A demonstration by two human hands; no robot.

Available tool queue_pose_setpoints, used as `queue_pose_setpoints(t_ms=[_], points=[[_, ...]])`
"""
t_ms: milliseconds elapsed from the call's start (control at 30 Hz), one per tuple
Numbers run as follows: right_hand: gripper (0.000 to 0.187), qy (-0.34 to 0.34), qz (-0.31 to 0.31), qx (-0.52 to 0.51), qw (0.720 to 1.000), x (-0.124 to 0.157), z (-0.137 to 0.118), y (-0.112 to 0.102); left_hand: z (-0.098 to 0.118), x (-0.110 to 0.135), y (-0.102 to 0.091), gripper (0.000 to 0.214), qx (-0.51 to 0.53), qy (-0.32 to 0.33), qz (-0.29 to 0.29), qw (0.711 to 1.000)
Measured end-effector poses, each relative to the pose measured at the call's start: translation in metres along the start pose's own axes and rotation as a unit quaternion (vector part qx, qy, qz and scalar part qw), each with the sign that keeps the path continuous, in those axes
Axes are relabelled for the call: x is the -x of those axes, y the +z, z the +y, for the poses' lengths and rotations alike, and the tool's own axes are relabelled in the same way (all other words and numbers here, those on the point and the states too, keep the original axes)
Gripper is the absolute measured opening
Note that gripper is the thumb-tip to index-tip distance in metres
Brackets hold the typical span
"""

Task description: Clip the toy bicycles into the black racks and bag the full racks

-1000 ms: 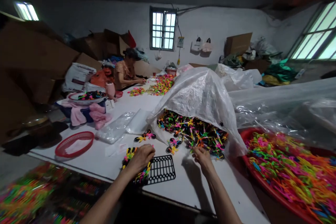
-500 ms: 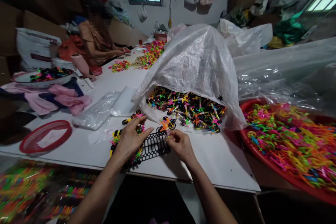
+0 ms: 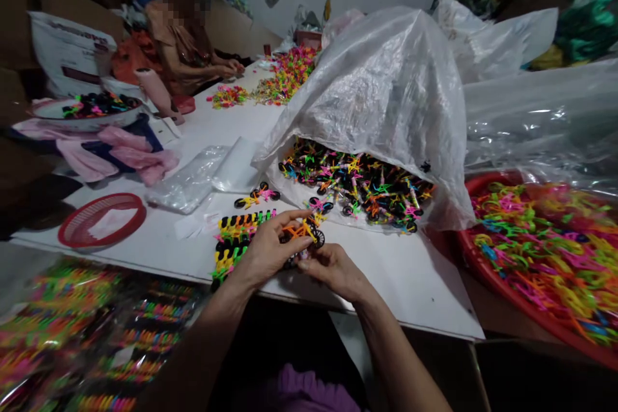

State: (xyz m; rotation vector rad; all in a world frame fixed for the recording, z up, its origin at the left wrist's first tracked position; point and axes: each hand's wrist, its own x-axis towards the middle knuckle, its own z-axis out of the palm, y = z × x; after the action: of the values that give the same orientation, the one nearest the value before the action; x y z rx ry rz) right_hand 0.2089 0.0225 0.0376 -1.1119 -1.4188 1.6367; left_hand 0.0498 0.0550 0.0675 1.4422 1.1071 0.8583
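White tabletop [image 3: 396, 283] shows bare surface at right. Toy bicycle [image 3: 306, 229] runs roughly crosswise, visible wheel [image 3: 319, 238] to the right, gripped between thumb and fingers of the left hand [image 3: 269, 248]. Right hand [image 3: 338, 270] sits below, fingers curled; I cannot tell its hold. Near edge [image 3: 415, 326] passes beneath both forearms.

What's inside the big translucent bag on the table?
Multicoloured, black-wheeled toy bikes, heaped at the mouth of the bag. Its plastic hides whatever lies further back.
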Motion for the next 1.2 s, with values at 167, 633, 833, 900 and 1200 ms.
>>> queue_pose_setpoints(t_ms=[167, 633, 833, 900, 1200], points=[[0.021, -0.060, 0.198, 0.070, 0.976, -0.008, 0.018, 0.016, -0.010, 0.032, -0.039, 0.038, -0.246, 0.099, 0.175, 0.948], [0.022, -0.119, 0.147, 0.382, 0.905, -0.035, 0.087, 0.053, -0.069, 0.054, -0.021, 0.020, -0.426, 0.243, 0.081, 0.868], [0.024, -0.088, 0.115, 0.454, 0.879, -0.036, 0.083, 0.044, -0.074, 0.049, -0.010, 0.024, -0.447, 0.261, 0.106, 0.849], [0.024, -0.088, 0.104, 0.461, 0.877, -0.039, 0.081, 0.040, -0.075, 0.046, -0.007, 0.025, -0.451, 0.262, 0.125, 0.844], [0.013, -0.137, 0.080, 0.375, 0.914, -0.042, 0.084, 0.038, -0.074, 0.044, -0.002, 0.028, -0.479, 0.212, 0.140, 0.840]])
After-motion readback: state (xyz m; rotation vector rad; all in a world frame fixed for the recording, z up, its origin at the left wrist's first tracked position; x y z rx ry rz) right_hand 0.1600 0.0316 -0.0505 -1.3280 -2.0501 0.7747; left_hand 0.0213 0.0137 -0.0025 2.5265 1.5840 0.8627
